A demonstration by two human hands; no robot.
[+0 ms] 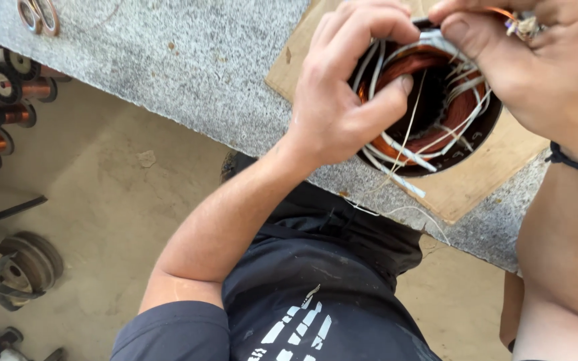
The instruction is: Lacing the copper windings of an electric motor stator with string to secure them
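Both hands — left hand (342, 87), right hand (536, 67) — pinch white thread (436, 40) atop stator (436, 113)

One motor stator (429, 100) wound with copper coils, on one wooden board (483, 180). Two hands: left (342, 87) and right (536, 60). One pair of scissors (38, 15) on the counter (188, 60). Six copper wire spools (5, 110) visible on the floor (115, 220).
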